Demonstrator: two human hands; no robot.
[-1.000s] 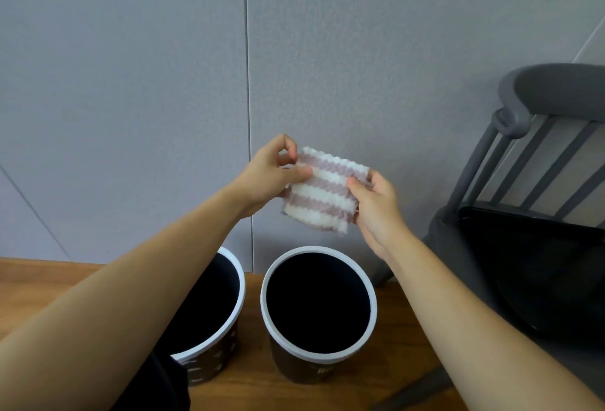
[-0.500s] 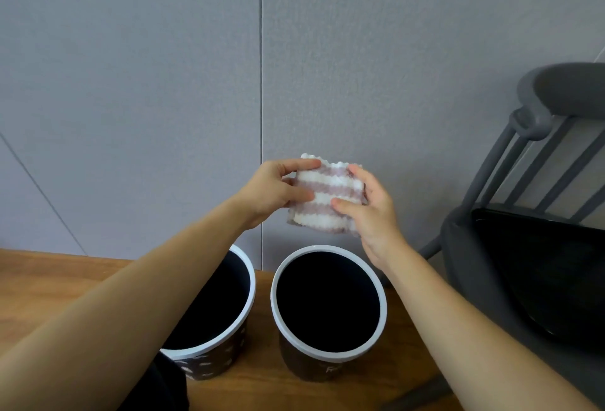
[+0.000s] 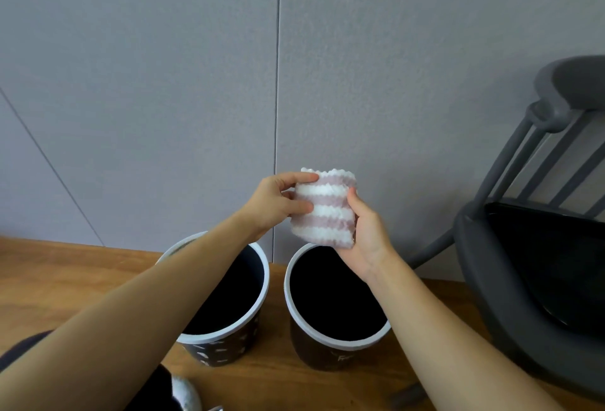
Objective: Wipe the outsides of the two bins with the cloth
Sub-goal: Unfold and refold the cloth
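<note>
Both hands' fingers (image 3: 302, 177) pinch the cloth (image 3: 324, 206) (folded) between them.

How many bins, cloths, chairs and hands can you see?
Bins: 2, the left bin and the right bin
Cloths: 1, the striped cloth
Chairs: 1, the grey chair
Hands: 2, the left hand and the right hand, both holding the cloth
Total: 6
</note>
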